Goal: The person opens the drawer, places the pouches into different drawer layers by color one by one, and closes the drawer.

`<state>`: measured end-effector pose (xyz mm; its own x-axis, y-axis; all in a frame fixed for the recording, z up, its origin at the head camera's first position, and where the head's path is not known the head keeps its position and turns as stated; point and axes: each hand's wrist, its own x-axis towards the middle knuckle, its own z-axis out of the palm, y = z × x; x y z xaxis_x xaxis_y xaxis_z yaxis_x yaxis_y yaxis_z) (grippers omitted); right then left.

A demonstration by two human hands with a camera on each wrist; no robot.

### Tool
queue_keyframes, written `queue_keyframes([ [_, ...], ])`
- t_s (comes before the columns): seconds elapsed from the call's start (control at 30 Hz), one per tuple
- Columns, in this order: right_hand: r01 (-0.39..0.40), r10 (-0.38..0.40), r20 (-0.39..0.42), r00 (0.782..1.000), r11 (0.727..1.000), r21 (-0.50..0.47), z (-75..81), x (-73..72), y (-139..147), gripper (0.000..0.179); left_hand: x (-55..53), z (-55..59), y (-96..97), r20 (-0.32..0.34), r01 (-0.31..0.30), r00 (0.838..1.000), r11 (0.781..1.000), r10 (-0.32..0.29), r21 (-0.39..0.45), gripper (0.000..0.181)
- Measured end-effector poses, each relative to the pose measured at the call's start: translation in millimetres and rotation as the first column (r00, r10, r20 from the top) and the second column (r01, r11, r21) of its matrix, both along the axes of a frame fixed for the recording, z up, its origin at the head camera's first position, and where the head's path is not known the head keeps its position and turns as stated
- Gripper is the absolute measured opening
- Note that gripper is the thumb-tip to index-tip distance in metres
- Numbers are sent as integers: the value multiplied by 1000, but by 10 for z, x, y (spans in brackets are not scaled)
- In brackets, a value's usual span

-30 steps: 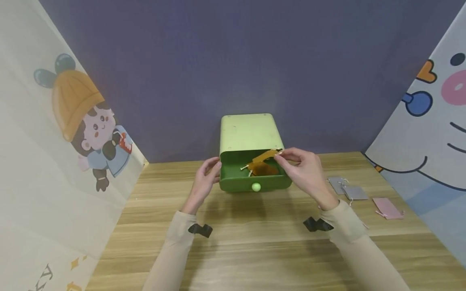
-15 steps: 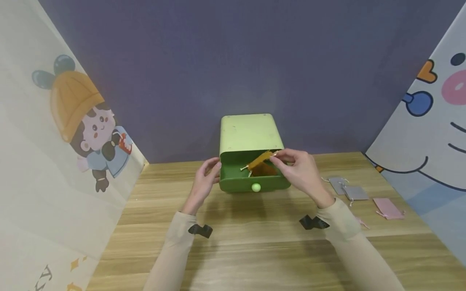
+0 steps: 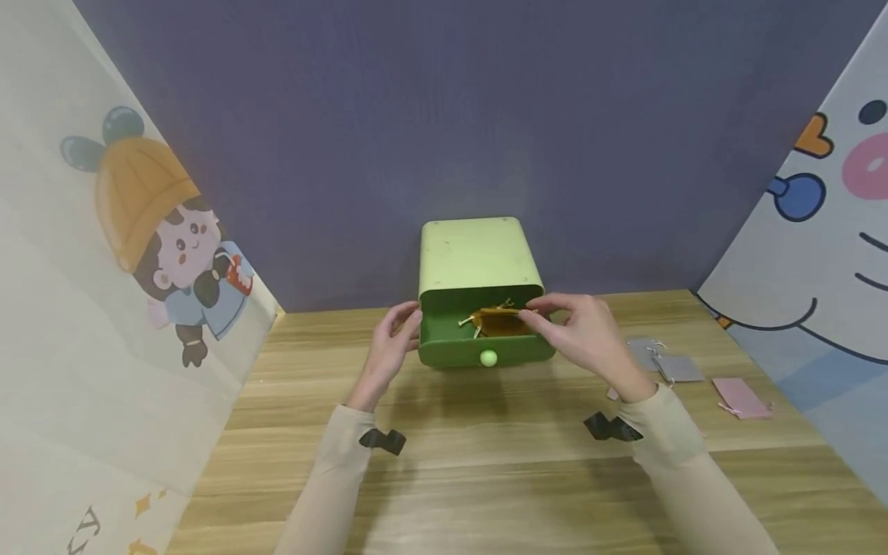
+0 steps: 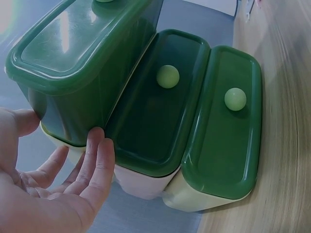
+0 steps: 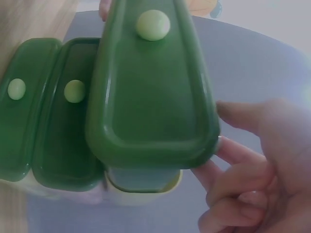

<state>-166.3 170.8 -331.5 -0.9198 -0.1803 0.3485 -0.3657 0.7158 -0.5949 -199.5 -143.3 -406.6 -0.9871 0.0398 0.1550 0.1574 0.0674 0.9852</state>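
Observation:
A green drawer (image 3: 444,354) with a pale round knob is pulled out of a light-green cabinet (image 3: 479,250). Inside it lie orange drawstring pouches with pale cords. My right hand (image 3: 579,331) reaches over the drawer's right rim and pinches the end of an orange pouch (image 3: 494,311) between thumb and fingertips; the right wrist view hides this grasp behind the drawer front (image 5: 153,87). At the drawer's left side, my left hand (image 3: 388,347) rests with its fingers loosely extended. In the left wrist view, its fingertips (image 4: 97,135) lie right at the drawer's side wall.
Two more green drawers sit closed below, a middle one (image 4: 150,116) and a bottom one (image 4: 221,145). Grey pouches (image 3: 678,368) and a pink pouch (image 3: 741,398) lie on the wooden table (image 3: 499,478) to the right. A dark wall (image 3: 479,116) stands behind the cabinet.
The orange pouch in my right hand has come down from a raised, slanted pose to lie nearly level in the drawer. My right hand has lowered with it. My left hand stays put.

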Motion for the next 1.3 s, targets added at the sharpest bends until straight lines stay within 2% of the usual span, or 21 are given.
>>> queue_keyframes([
  [0.13, 24, -24, -8, 1000, 999, -21, 44, 62, 13, 33, 3, 9, 0, 5, 0, 1000, 1000, 0, -2, 50],
  [0.33, 40, -44, -39, 998, 994, -100, 83, 157, 12, 24, 10, 23, 0, 5, -4, 1000, 1000, 4, -9, 50],
  [0.53, 7, -17, -76, 997, 990, -138, 55, 238, -40, 15, 15, 22, -8, 1, -2, 1000, 1000, 2, -2, 49],
  [0.7, -18, -11, -143, 990, 979, -202, -15, 283, -94, 11, 14, 13, -15, 1, -2, 1000, 1000, 2, -6, 50],
  [0.87, -72, -3, -255, 967, 956, -285, -122, 307, -138, 9, 17, 26, -8, 7, -4, 1000, 1000, 4, -11, 50],
  [1.0, -144, 18, -345, 938, 928, -343, -222, 331, -170, 14, 24, 34, -5, 7, -2, 1000, 1000, 2, -14, 50],
  [1.17, -227, 62, -431, 900, 911, -345, -373, 363, -219, 18, 28, 40, -2, 12, -2, 1000, 1000, 2, -21, 51],
  [1.3, -253, 94, -453, 886, 918, -305, -500, 380, -276, 18, 29, 39, -1, 16, -8, 1000, 1000, 8, -19, 50],
])
